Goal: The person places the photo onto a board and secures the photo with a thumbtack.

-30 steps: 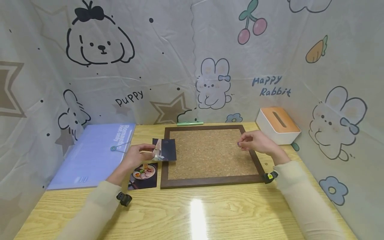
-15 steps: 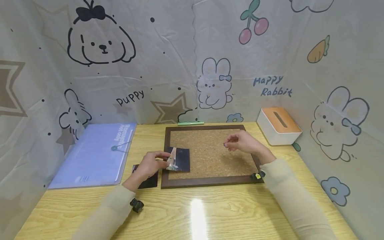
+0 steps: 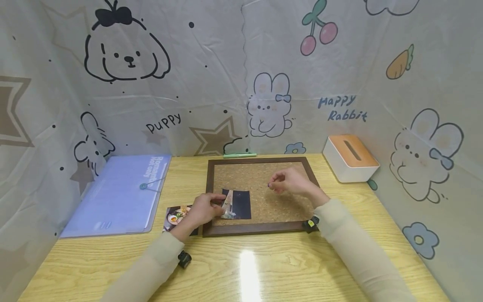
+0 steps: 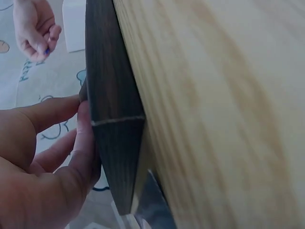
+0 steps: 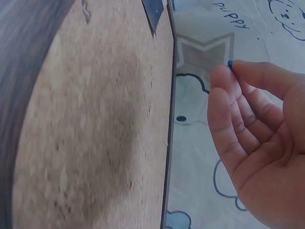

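My left hand (image 3: pixel 203 210) pinches the left edge of a photo (image 3: pixel 242 204) with a dark sky and a pale structure, over the lower left of a cork board (image 3: pixel 260 176) with a dark brown frame. In the head view my right hand (image 3: pixel 293 183) is above the board, right of the photo. Between its thumb and index finger it pinches a tiny blue push pin (image 5: pixel 230 64), mostly hidden by the fingertips. A second photo (image 3: pixel 175 214), of a noodle bowl with egg, lies left of the frame, partly covered by my left hand.
A lavender folder (image 3: pixel 117 197) with a string tie lies at the left. Behind the board is a green pen (image 3: pixel 240 155). At the back right stands a white tissue box (image 3: pixel 351 161) with an orange lid. A patterned cloth (image 3: pixel 219 63) encloses the table (image 3: pixel 211 268).
My left hand has carried the dark photo rightward and toward me, from the frame's left edge onto the cork area. My right hand has moved left with the push pin, closer to the photo.
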`<state>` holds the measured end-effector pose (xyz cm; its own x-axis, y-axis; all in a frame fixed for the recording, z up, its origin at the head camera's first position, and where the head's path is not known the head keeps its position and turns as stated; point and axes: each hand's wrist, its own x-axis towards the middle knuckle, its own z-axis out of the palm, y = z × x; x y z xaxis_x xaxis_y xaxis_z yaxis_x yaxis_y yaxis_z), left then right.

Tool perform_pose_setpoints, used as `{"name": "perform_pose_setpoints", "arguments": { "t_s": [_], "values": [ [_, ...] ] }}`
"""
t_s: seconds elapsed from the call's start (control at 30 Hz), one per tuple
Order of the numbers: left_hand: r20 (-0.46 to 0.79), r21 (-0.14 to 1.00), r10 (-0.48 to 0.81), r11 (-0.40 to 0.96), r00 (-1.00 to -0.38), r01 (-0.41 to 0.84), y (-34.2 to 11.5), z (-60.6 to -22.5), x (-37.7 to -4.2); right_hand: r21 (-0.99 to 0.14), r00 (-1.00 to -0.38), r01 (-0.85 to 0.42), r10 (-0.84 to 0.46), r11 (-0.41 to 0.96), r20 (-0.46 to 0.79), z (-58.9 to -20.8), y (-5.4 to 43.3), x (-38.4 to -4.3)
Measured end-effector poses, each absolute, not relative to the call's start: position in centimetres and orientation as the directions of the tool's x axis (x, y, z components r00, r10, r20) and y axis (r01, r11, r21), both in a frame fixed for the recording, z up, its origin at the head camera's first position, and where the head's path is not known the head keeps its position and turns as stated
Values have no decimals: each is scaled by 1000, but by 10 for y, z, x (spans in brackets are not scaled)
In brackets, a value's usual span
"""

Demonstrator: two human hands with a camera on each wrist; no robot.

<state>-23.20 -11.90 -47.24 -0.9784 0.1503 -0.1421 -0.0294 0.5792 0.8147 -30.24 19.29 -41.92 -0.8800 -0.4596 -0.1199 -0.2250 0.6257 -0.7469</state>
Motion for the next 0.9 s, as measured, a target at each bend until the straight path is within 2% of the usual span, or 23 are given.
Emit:
{"name": "perform_pose_setpoints", "arguments": {
  "t_s": [0.43, 0.67, 0.9],
  "values": [
    [-28, 673, 188, 730, -982, 121, -105, -469, -232, -745, -864, -171, -461, 645, -201, -434, 157, -311],
    [8, 640, 187, 754, -982, 149, -102, -470, -233, -795, -845, -82, -465, 601, -264, -445, 134, -318],
    [34, 622, 206, 762, -978, 182, -101, -469, -232, -814, -805, -78, -518, 576, -290, -453, 117, -324]
  ]
}}
